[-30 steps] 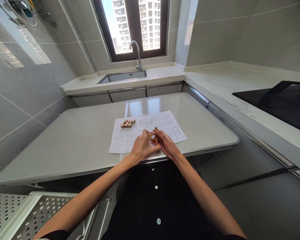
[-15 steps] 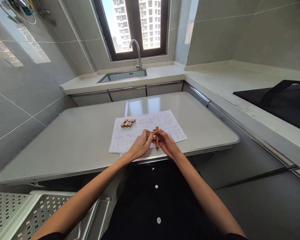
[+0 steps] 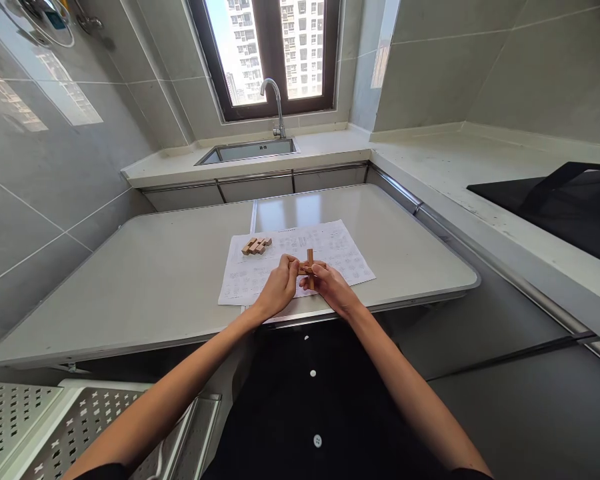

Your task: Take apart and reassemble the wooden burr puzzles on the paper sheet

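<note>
Several notched wooden blocks, joined crosswise, form a wooden assembly held between both hands over the paper's lower edge. One stick of it stands out lengthwise, away from my body. My left hand pinches the assembly's left end between thumb and fingers. Wrapped round its right side and underside is my right hand, thumb on top near the crossing. A group of loose wooden blocks lies on the upper left of the printed paper sheet. The fingers hide part of the joint.
The paper lies on a pale folding table. Behind stand a sink and faucet below a window. A black bag rests on the right counter. A perforated white rack is at the lower left.
The assembly has shifted slightly left and away from my body. My left fingers have moved up to its left end, and my right thumb now lies across the crossing.
</note>
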Demonstrator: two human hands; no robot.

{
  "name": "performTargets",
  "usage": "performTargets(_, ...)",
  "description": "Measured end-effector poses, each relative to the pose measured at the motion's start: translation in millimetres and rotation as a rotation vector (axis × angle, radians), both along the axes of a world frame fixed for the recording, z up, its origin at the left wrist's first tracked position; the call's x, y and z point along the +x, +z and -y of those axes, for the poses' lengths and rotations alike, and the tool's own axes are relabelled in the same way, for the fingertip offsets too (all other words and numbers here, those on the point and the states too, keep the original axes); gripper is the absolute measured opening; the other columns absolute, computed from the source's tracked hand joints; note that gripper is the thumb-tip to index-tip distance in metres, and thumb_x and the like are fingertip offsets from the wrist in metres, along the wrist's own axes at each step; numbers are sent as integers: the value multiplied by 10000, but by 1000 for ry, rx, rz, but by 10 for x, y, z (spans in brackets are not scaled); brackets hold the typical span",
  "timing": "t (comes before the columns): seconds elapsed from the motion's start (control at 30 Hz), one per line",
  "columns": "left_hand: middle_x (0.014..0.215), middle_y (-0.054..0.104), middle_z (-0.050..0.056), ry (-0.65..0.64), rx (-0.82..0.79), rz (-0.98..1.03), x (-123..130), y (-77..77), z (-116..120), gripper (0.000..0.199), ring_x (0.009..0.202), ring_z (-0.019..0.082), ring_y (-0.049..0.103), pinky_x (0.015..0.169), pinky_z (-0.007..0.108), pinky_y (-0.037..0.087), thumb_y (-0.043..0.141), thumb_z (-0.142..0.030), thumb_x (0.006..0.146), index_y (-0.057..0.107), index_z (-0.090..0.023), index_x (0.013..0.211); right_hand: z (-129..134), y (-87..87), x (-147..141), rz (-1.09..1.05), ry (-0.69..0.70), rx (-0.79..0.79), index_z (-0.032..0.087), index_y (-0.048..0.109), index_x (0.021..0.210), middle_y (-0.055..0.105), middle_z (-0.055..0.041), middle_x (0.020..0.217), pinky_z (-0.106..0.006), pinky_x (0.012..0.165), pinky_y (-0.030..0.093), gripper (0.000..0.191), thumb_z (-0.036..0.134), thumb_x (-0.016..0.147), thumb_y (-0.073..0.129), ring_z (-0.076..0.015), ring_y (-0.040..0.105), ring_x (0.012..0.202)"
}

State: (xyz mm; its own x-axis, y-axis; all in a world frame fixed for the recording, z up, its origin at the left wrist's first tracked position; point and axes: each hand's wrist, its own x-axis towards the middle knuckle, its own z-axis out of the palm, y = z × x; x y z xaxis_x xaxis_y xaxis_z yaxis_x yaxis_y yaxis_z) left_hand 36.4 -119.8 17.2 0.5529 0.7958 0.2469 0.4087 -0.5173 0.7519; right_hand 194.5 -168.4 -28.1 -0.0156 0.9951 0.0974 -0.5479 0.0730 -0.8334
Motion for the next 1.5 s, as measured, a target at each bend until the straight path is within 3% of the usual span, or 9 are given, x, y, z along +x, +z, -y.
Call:
performTargets(0.17, 794, 628, 6, -32, -148, 63, -4, -8, 18, 377, 692, 178, 588, 706, 319, 455, 320, -537, 1087, 506, -210, 1116, -12, -9, -3, 25, -33, 14, 235, 692, 1141, 728, -60, 1096, -395, 842, 526, 523, 581, 781, 848, -220, 680, 874)
performTargets(0.37, 753, 625, 11, -51, -243, 140, -19, -58, 31, 664, 621, 169, 497, 638, 314, 427, 154, -710, 1043, 504, -204, 1296, -12, -59, 4, 84, -55, 19, 240, 661, 1242, 725, -68, 1159, -386, 863, 507, 588, 533, 777, 868, -247, 658, 988)
performTargets(0.63, 951, 749, 86, -109, -221, 97, -29, -16, 103, 736, 804, 244, 655, 751, 369, 479, 137, -772, 1005, 455, -230, 1386, 2, -69, 21, 115, -48, 16, 240, 650, 1299, 726, -45, 1091, -386, 866, 505, 618, 501, 784, 868, -231, 636, 919)
performTargets(0.77, 1057, 745, 93, -141, -119, -5, -99, 37, 49, 680, 940, 268, 677, 848, 396, 474, 103, -728, 1029, 382, -245, 1419, 11, -56, -5, 99, -56, 16, 259, 633, 1302, 736, -54, 1149, -400, 912, 501, 648, 458, 749, 906, -257, 648, 1029)
performTargets(0.93, 755, 609, -1, 6, 27, -173, -378, 21, -165, 618, 651, 233, 570, 707, 355, 416, 80, -650, 1061, 351, -236, 1431, 19, -13, 0, 92, -123, -26, 255, 615, 1283, 723, -70, 1224, -378, 848, 516, 644, 484, 751, 896, -265, 665, 1058)
performTargets(1.07, 696, 529, -25, 193, 111, -193, -755, -56, -445, 545, 613, 215, 535, 675, 328, 388, 144, -588, 1079, 480, -232, 1319, -101, 52, 171, 229, -215, -69, 240, 580, 1325, 732, -64, 1176, -384, 891, 521, 677, 494, 773, 879, -261, 669, 1065)
performTargets(1.17, 682, 503, -33, 312, 146, -137, -1043, -140, -648, 442, 615, 191, 521, 657, 305, 387, 355, -582, 1039, 566, -211, 1153, -303, 93, 386, 417, -303, -95, 219, 520, 1385, 749, -70, 1120, -409, 943, 524, 772, 532, 770, 867, -261, 677, 1048)
performTargets(1.33, 711, 534, -20, 344, 94, -71, -1386, -271, -835, 422, 651, 171, 520, 657, 280, 402, 479, -574, 958, 638, -192, 1036, -693, 53, 758, 689, -435, -132, 229, 470, 1415, 722, -113, 1273, -423, 920, 572, 887, 570, 706, 881, -289, 687, 1118)
performTargets(1.5, 715, 587, -8, 389, 71, -61, -1509, -332, -860, 423, 649, 172, 529, 643, 282, 394, 481, -555, 951, 672, -179, 994, -989, -49, 1047, 903, -529, -179, 213, 459, 1426, 723, -143, 1295, -451, 972, 570, 895, 605, 719, 844, -315, 695, 1145)
